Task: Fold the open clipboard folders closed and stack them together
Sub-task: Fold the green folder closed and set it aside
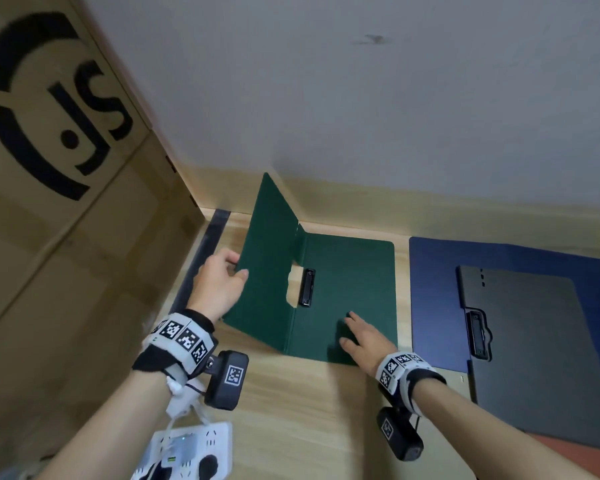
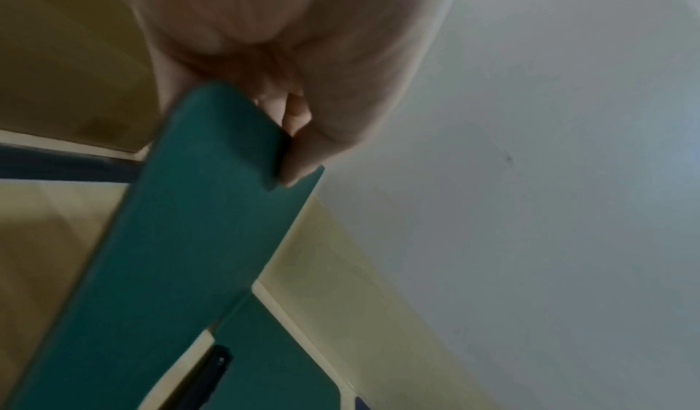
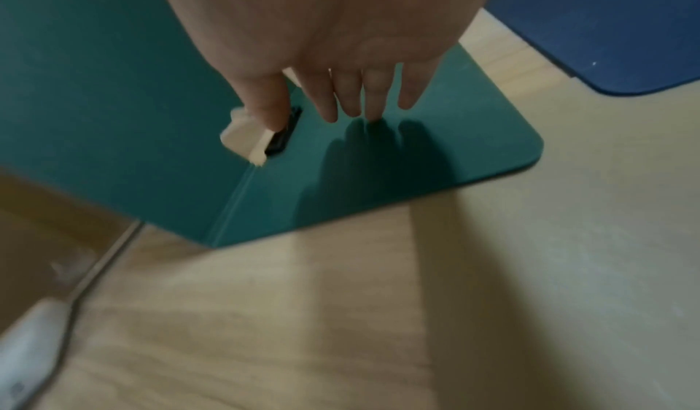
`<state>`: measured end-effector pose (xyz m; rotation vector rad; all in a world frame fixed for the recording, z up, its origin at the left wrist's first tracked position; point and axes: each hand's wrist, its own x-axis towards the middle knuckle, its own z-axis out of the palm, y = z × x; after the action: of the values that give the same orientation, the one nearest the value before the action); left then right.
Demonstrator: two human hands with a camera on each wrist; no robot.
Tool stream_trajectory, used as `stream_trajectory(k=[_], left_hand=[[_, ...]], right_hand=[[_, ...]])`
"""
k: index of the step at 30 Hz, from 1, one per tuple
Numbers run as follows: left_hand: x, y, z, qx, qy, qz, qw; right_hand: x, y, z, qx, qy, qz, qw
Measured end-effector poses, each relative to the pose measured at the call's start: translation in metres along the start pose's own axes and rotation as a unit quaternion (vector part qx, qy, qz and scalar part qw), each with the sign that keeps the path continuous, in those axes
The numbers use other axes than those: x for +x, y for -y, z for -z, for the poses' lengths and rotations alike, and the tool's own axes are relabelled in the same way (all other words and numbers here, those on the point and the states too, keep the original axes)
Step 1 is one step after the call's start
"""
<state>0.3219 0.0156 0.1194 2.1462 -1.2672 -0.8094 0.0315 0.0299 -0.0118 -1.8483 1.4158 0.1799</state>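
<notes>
A green clipboard folder (image 1: pixel 350 282) lies half open on the wooden table (image 1: pixel 291 410), its black clip (image 1: pixel 307 287) near the spine. My left hand (image 1: pixel 222 277) pinches the outer edge of its left cover (image 1: pixel 267 265), which stands raised and tilted. The left wrist view shows the thumb and fingers on that cover (image 2: pixel 181 236). My right hand (image 1: pixel 362 336) lies with straight fingers over the folder's flat right panel (image 3: pixel 435 153), near its front edge. To the right a blue folder (image 1: pixel 433 292) lies open, with a dark grey closed folder (image 1: pixel 534 348) on top of it.
A large cardboard box (image 1: pixel 66 202) stands close on the left. A white wall (image 1: pixel 395 98) runs along the back of the table. A white power strip (image 1: pixel 187 455) with a cable sits at the front left. A black strip (image 1: pixel 208 244) lies beside the box.
</notes>
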Motion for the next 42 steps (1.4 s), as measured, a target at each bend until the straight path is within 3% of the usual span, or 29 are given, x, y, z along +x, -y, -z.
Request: stream_trajectory(k=[4,7,12,15,19,23,27,31,35,39,42], left_hand=[[-0.026,-0.043,-0.018,0.022,0.085,-0.079,0.993],[-0.035,-0.064,-0.042,0.012,0.136,-0.103,0.985],[-0.028,-0.065,-0.079,0.027,0.194,-0.065,0.978],[-0.019,-0.044,-0.099,0.062,0.215,-0.024,0.974],[-0.013,-0.002,-0.124,0.094,0.214,0.046,0.971],[-0.011,0.032,-0.143,0.083,0.214,0.102,0.968],[-0.008,0.04,-0.156,0.018,0.169,0.14,0.975],[0.001,0.045,-0.158,-0.083,0.162,0.19,0.965],[0.002,0.047,-0.166,-0.151,0.153,0.175,0.961],[-0.012,0.024,-0.173,-0.177,0.135,0.124,0.967],[-0.029,0.001,-0.182,-0.195,0.139,0.086,0.967]], right_hand=[[-0.02,-0.002,0.027,0.077,-0.063,-0.016,0.995],[-0.032,-0.016,0.046,0.137,-0.107,-0.04,0.984],[-0.035,-0.039,0.068,0.267,-0.147,-0.102,0.947],[-0.029,-0.051,0.063,0.298,-0.128,-0.144,0.935],[-0.021,-0.052,0.045,0.277,-0.076,-0.208,0.935],[-0.01,-0.05,0.028,0.238,-0.09,-0.217,0.943],[0.001,-0.052,0.024,0.244,-0.111,-0.234,0.934],[0.005,-0.057,0.03,0.305,-0.106,-0.259,0.91],[0.005,-0.067,0.032,0.404,-0.109,-0.261,0.87],[-0.001,-0.082,0.04,0.399,-0.138,-0.226,0.878],[-0.01,-0.103,0.051,0.409,-0.181,-0.221,0.866]])
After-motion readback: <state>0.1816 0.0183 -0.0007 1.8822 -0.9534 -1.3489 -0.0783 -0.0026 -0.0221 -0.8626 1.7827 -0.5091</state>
